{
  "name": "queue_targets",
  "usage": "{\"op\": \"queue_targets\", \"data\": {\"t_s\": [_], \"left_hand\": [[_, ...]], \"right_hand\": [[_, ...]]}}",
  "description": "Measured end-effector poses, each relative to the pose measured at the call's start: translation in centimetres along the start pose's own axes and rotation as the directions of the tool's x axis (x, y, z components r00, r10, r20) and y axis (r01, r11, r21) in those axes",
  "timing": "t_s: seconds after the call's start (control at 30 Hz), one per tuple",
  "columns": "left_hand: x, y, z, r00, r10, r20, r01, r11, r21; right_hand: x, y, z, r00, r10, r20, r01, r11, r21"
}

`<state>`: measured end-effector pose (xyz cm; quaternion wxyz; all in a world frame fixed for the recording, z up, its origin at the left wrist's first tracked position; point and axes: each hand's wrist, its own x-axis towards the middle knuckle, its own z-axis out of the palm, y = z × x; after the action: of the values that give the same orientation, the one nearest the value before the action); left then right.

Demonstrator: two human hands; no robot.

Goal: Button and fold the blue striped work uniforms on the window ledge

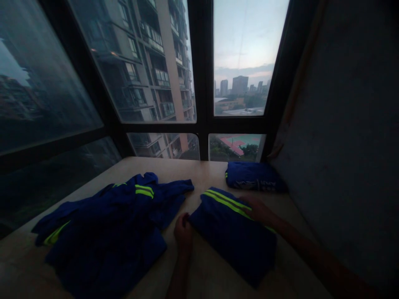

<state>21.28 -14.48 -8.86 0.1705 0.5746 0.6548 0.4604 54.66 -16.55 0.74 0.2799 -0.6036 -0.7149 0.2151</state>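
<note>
A dark blue garment [233, 236], folded into a long bundle with two fluorescent yellow-green stripes near its far edge, lies at a slant in front of me. At its left corner, my left hand [183, 232] is closed with the fingertips pinching the cloth. My right hand [257, 209] holds the striped far edge, its fingers partly lost in the dim light. To the left a second blue garment [115, 224] with matching stripes is spread out loose and crumpled, a sleeve-like part pointing right. Neither hand touches it.
Another folded blue garment [254, 176] with pale lettering sits at the back right, against the wall [343, 124]. All the clothes rest on a pale ledge [202, 170]. Dark-framed windows [202, 83] border the back and left. The light is low.
</note>
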Motion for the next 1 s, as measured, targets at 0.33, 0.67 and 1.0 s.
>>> {"op": "queue_targets", "data": {"t_s": [0.33, 0.67, 1.0], "left_hand": [[-0.8, 0.7, 0.9, 0.973, 0.204, -0.107, -0.194, 0.977, 0.093], [-4.2, 1.3, 0.6, 0.821, 0.547, 0.162, -0.567, 0.748, 0.345], [-4.0, 1.6, 0.5, 0.636, 0.682, 0.362, -0.77, 0.593, 0.236]], "right_hand": [[-9.5, -2.0, 6.3, 0.909, -0.072, 0.411, 0.167, 0.965, -0.202], [-7.3, -2.4, 9.3, 0.981, -0.027, 0.19, 0.096, 0.926, -0.365], [-3.2, -3.2, 7.0, 0.995, 0.083, 0.055, -0.098, 0.932, 0.349]]}}
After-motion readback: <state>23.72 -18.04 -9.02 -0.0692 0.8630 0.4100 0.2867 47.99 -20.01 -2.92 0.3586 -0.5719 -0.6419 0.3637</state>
